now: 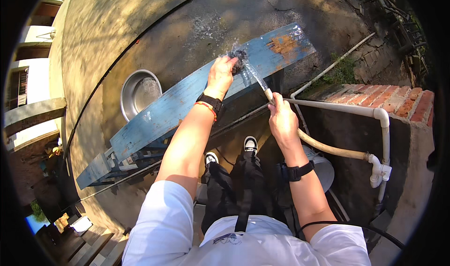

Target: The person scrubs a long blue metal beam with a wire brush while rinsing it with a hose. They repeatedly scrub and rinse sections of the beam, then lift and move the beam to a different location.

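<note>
A long blue wooden bench (182,97) with worn, bare patches lies diagonally before me, its top wet. My left hand (221,72) presses a dark scouring pad (239,60) onto the bench top. In my right hand (284,116) is the end of a pale hose (318,142), angled up and to the left. A clear stream of water (256,75) runs from the hose onto the pad and the wood around it, and splashes fly off past the bench's far edge.
A metal basin (132,93) stands on the wet concrete beyond the bench. At right, the hose joins a white plastic tap (378,171) on white pipes (337,106), beside a brick-topped wall (390,99). A pale bucket (321,169) stands under my right forearm. Another blue bench (93,171) is at left.
</note>
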A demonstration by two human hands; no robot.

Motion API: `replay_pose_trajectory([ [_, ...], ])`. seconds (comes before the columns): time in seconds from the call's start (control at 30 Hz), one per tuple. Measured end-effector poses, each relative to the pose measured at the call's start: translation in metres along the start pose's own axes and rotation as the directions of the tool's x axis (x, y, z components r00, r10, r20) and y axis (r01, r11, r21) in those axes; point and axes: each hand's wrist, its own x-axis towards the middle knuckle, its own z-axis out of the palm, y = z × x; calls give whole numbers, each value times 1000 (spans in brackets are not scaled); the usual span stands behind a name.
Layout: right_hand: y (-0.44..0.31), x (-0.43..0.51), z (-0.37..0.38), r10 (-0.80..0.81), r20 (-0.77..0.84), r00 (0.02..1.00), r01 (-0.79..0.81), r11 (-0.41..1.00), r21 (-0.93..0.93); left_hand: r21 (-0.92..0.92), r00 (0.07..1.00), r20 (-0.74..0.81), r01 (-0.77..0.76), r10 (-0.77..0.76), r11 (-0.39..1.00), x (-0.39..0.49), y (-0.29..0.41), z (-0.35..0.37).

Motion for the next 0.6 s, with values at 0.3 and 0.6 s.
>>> replay_pose_trajectory([
  [0.3,1,8,3,197,203,959,-181,979,-92,72,988,152,-14,3,997,6,-21,-22],
  [0.6,-13,14,-10,134,64,989,-131,990,-58,7,954,239,-187,180,982,29,-37,-32],
])
